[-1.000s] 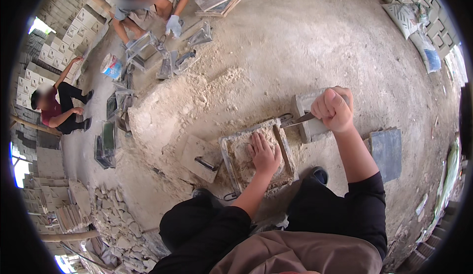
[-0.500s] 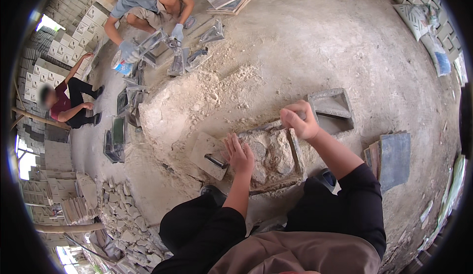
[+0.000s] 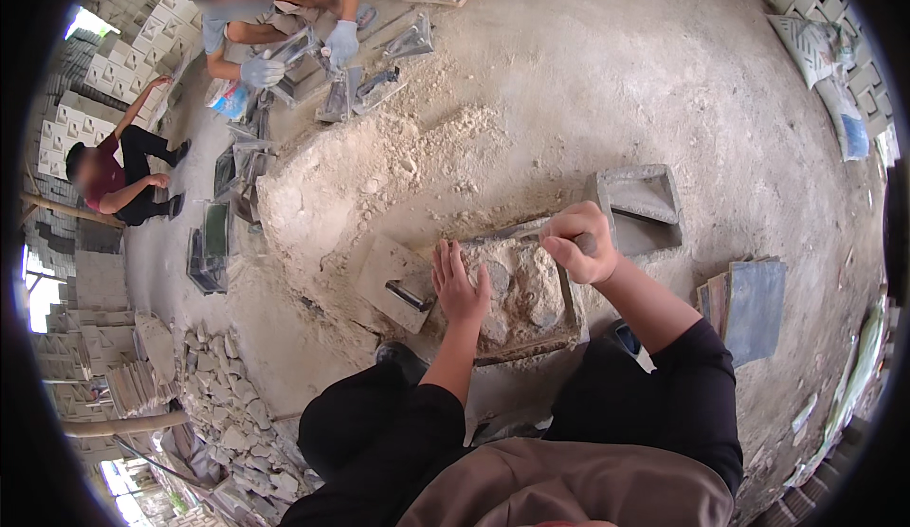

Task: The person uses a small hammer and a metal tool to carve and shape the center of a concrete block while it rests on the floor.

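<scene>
Currently | left hand [image 3: 461,290] flat, fingers extended | right hand [image 3: 580,226] clenched round tool handle [image 3: 586,242] | rectangular mould frame [image 3: 574,311] between them, heaped with sandy mix [image 3: 526,282] | mix could spill if left hand pushes outward.

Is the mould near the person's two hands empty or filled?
At least partly filled: lumpy beige material lies inside the mould.

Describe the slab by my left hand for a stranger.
Start at the big pale mound of loose material. Toward you, left of your left hand, a flat, dusty slab lies beside the filled frame. Unlike that lumpy neighbour, it bears a dark bar.
</scene>
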Demonstrator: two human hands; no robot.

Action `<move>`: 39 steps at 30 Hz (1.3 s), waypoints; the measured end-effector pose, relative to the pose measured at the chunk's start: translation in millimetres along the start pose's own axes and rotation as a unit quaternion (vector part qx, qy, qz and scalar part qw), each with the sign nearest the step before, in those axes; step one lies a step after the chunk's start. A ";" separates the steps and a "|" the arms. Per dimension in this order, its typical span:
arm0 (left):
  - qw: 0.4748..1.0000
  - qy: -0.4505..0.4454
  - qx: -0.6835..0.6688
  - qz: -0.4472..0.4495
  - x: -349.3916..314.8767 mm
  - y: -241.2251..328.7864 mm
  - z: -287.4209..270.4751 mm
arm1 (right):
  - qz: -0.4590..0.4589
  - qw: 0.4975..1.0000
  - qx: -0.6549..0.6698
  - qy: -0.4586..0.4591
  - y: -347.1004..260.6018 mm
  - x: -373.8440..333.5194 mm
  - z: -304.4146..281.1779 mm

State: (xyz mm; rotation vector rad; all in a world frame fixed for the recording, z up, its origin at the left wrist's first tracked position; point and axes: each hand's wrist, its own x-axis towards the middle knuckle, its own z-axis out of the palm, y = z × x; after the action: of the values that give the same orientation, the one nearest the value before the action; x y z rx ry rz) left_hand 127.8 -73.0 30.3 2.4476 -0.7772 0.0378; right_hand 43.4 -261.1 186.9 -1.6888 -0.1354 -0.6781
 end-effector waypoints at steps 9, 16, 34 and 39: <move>0.998 -0.026 0.002 0.063 -1.3 -45.6 -1.9 | 0.015 0.998 -0.047 0.050 -4.9 11.1 22.7; 0.998 -0.011 -0.014 0.057 -0.7 -44.6 0.4 | 0.095 0.995 -0.008 0.021 13.7 10.5 34.1; 0.999 -0.004 -0.022 0.044 -0.7 -49.9 -6.4 | 0.030 1.000 0.000 -0.004 14.8 11.4 39.9; 0.999 -0.011 -0.037 0.035 2.8 -44.0 -5.2 | 0.050 0.998 0.000 -0.029 21.5 2.3 38.7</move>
State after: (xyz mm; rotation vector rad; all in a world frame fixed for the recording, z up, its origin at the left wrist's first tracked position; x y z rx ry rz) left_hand 154.6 -42.2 12.8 2.3551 -0.8586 0.0093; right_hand 68.8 -231.0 166.5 -1.7046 -0.0912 -0.5556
